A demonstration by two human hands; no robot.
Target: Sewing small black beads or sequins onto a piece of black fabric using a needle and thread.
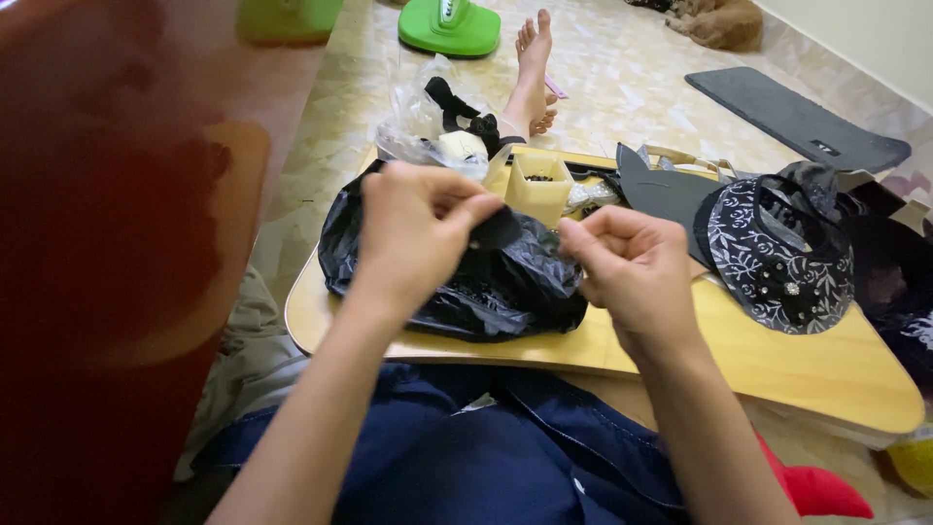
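Your left hand is raised over the low table, thumb and fingers pinched shut on a small black piece of fabric. Your right hand sits just beside it, fingers curled in tight with the tips pinched together; whether they grip something thin, you cannot tell from this view. The 2 hands are near each other but apart, with the black piece between them.

Directly under both hands lies a crumpled black plastic bag, resting on the wooden lap table. Behind the bag stands a small open yellow box with dark bits inside. To its left is a clear plastic bag holding black and pale items. On the right side of the table lies a black visor with a white floral pattern, and a plain dark grey cut shape lies just beside it.

Beyond the table a bare foot rests on the tiled floor, with a green slipper farther off and a dark mat to the right.
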